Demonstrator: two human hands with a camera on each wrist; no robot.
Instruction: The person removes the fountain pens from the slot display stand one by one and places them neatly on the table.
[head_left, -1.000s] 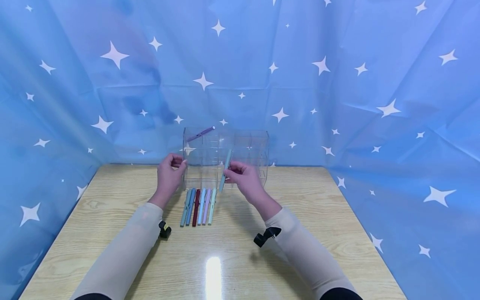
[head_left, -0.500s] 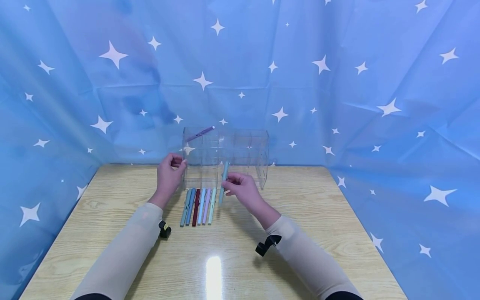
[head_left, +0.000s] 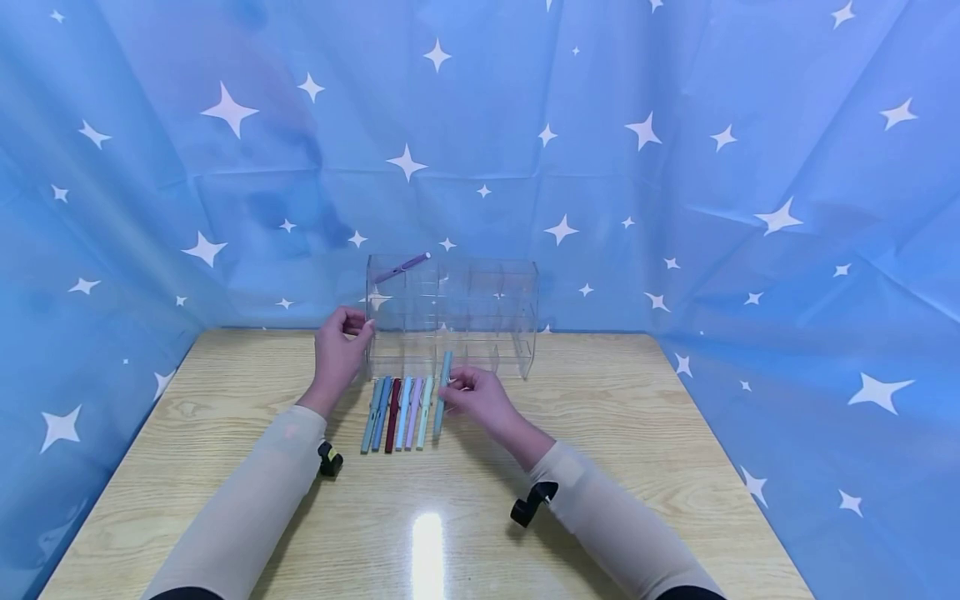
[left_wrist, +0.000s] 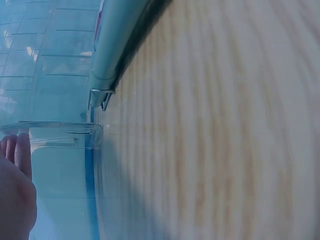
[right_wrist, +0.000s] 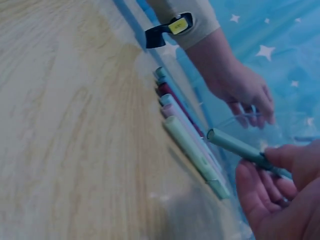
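Observation:
A clear compartmented organizer (head_left: 480,325) stands at the back of the table. My left hand (head_left: 341,346) rests on its left side, and in the left wrist view that hand's fingers (left_wrist: 22,152) are fairly straight against the clear wall. My right hand (head_left: 480,400) pinches a teal pen (head_left: 443,396) between thumb and fingers, just right of the row of pens. That row, in front of the organizer, holds a teal pen (head_left: 371,417), a blue pen (head_left: 382,414), a dark red pen (head_left: 392,417), a light blue pen (head_left: 403,414), a lilac pen (head_left: 413,414) and a mint green pen (head_left: 424,414).
A purple pen (head_left: 402,267) lies slantwise in the organizer's upper left part. Behind the wooden table (head_left: 600,433) hangs a blue curtain (head_left: 495,125) with white stars, which also runs along both sides. Light glares off the table near the front.
My right hand has drawn the teal pen away from the organizer's front, toward me and slightly left, down beside the mint green pen. The left hand has stayed where it was.

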